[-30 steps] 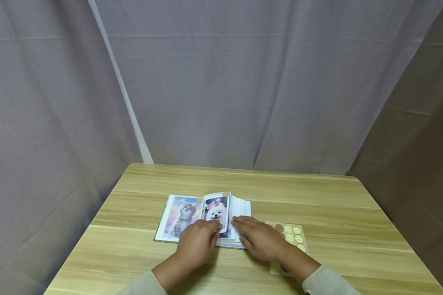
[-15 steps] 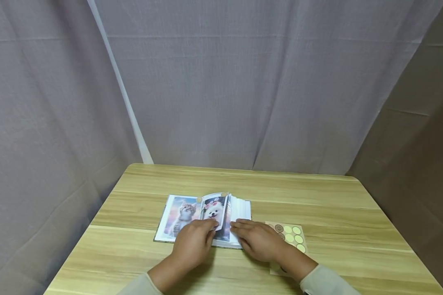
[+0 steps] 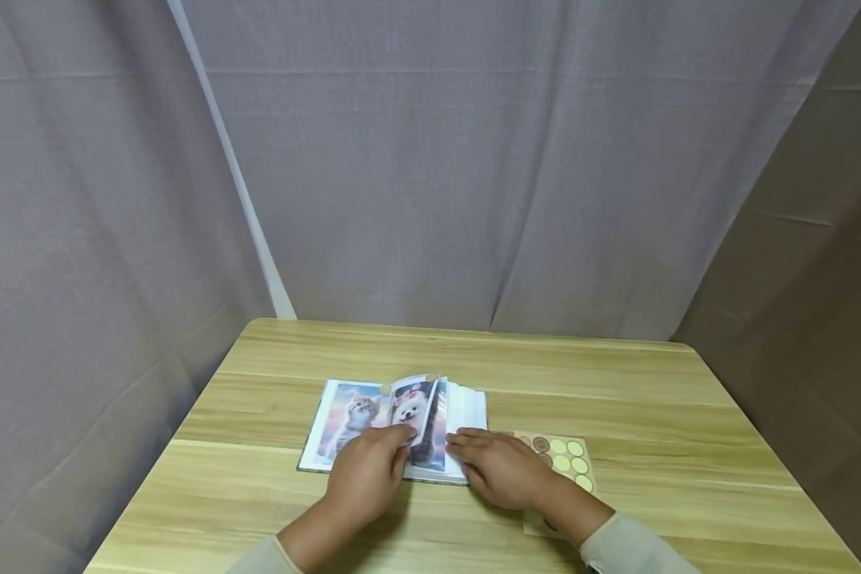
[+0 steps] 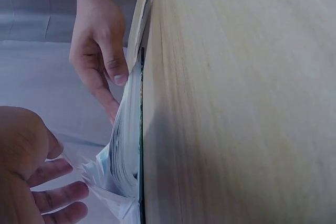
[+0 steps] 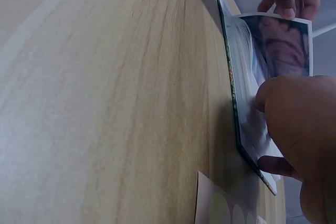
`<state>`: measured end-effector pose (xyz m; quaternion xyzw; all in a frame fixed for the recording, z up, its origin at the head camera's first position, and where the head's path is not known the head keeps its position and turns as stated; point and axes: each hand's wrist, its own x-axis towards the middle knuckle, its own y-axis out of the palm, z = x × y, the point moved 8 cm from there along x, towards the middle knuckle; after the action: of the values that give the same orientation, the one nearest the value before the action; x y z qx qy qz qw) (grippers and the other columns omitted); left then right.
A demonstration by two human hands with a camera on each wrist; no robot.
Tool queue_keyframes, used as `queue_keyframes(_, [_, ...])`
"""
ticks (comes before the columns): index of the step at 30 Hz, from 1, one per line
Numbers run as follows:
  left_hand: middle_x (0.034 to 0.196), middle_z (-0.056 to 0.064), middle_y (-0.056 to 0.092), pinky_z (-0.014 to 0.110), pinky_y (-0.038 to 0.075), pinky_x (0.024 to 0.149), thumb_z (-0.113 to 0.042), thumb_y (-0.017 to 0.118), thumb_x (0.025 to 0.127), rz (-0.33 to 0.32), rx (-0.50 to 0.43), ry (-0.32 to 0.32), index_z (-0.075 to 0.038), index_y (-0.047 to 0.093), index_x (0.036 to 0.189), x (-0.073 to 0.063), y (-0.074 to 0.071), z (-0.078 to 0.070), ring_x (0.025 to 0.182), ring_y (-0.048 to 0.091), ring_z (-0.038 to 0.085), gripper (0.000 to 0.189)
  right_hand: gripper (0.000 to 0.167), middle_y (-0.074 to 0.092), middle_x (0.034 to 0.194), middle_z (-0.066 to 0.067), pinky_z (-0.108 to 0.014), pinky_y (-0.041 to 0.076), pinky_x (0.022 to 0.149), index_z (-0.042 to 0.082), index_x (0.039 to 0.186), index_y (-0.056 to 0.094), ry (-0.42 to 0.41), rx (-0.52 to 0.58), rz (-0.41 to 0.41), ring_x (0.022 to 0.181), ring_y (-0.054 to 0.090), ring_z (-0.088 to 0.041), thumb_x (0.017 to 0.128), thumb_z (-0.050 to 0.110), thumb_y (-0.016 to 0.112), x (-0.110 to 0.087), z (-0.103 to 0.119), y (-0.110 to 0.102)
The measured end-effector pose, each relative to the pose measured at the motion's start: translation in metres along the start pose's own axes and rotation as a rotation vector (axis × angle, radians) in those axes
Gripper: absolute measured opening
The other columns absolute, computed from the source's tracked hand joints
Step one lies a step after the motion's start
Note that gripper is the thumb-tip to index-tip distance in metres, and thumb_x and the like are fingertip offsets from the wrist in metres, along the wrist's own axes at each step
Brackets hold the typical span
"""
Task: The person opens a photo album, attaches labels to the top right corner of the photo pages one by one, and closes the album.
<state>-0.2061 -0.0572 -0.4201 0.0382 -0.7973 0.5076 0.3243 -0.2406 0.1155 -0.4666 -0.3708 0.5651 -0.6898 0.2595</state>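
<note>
While the person's bare left hand [image 3: 366, 474] pinches the free edge of a raised, white-bordered page [image 3: 407, 410] showing a fluffy white dog, the bare right hand [image 3: 505, 470] rests on the right-hand page stack, fingers stretched out, grasping nothing. The open photo album with white pages and dark green patterned cover [image 3: 466, 408] lies on the yellow-brown wood-grain table [image 3: 653, 414], lower centre of the head view. A kitten photo [image 3: 350, 414] shows on its left side; under the raised page, another picture, mostly covered. From here I see the left thumb on the page's front, upper right of the right wrist view. Beige rectangular sheet with round yellow and brown discs [image 3: 575, 458]: right of the album, lower right of the head view, partly hidden by the right arm. Light beige sleeves [image 3: 634, 546], bottom edge. Grey fabric curtain [image 3: 402, 199] fills the upper frame.
</note>
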Motion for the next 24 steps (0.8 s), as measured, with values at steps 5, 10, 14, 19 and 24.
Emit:
queue_keyframes(5, [0.105,0.002,0.077,0.039,0.058,0.066,-0.01,0.078,0.088,-0.013,-0.004,-0.026,-0.016,0.075,0.113,-0.001,-0.006,0.004,0.085,0.072,0.022,0.026,0.038,0.06,0.144,-0.004,-0.044,0.046,0.108,0.01,0.137,0.066,0.006,0.016,-0.011,0.133,0.055,-0.025,0.102,0.021,0.059,0.001,-0.001,0.0])
queue_keyframes(10, [0.105,0.002,0.077,0.039,0.058,0.065,-0.009,0.081,0.085,-0.041,0.005,-0.057,-0.017,0.075,0.115,-0.003,-0.012,0.012,0.084,0.072,0.022,0.031,0.037,0.061,0.143,-0.004,-0.046,0.047,0.106,0.01,0.137,0.066,0.006,0.019,-0.017,0.132,0.056,-0.026,0.102,0.019,0.059,0.001,-0.001,0.0])
queue_keyframes(14, [0.099,0.003,0.077,0.038,0.055,0.059,-0.009,0.08,0.085,-0.064,0.027,-0.097,-0.017,0.073,0.12,-0.005,-0.017,0.019,0.078,0.07,0.022,0.036,0.037,0.06,0.144,-0.005,-0.046,0.046,0.107,0.01,0.138,0.066,0.009,0.019,-0.005,0.133,0.055,-0.026,0.102,0.018,0.058,0.002,-0.002,0.001])
queue_keyframes(19, [0.104,-0.003,0.077,0.038,0.055,0.061,-0.009,0.079,0.084,-0.076,0.056,-0.137,-0.014,0.065,0.133,-0.008,-0.024,0.027,0.08,0.071,0.021,0.051,0.037,0.06,0.144,-0.005,-0.045,0.045,0.108,0.009,0.138,0.065,0.015,0.029,0.006,0.134,0.054,-0.026,0.102,0.018,0.058,0.002,-0.002,0.002])
queue_keyframes(24, [0.093,0.004,0.076,0.045,0.056,0.069,-0.009,0.079,0.082,-0.097,0.094,-0.164,-0.011,0.059,0.14,-0.014,-0.036,0.035,0.078,0.07,0.025,0.061,0.037,0.059,0.145,-0.004,-0.045,0.046,0.107,0.01,0.138,0.065,0.018,0.039,0.008,0.135,0.054,-0.026,0.103,0.02,0.057,0.001,-0.003,0.002])
